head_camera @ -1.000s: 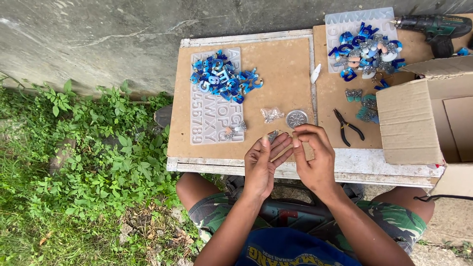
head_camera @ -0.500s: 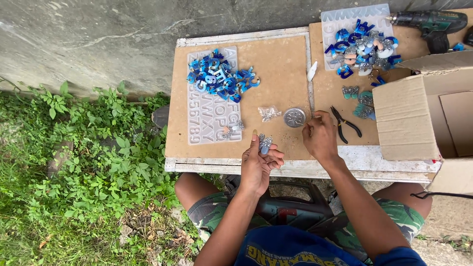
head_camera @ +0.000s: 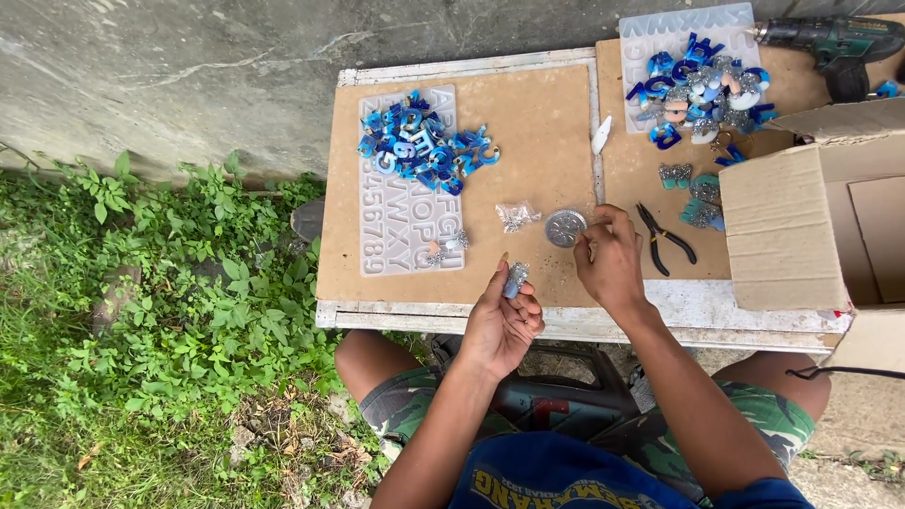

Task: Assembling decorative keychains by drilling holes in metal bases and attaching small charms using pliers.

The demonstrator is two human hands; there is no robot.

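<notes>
Left hand (head_camera: 502, 320) at table's near edge, fingers closed around a small glittery piece (head_camera: 515, 279). Right hand (head_camera: 611, 259) beyond it, fingertips pinched at round tin (head_camera: 565, 227). Pliers (head_camera: 664, 240) just right. Farther: mould (head_camera: 407, 188) heaped with blue letters (head_camera: 424, 141).

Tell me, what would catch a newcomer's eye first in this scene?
Probably the heaps of glittery blue letter pieces: one pile on a clear letter mould at the table's left, another pile at the far right by a cordless drill. Next, the hands at the near edge: the left hand holds a small glittery piece, the right hand reaches to a round silver tin.
</notes>
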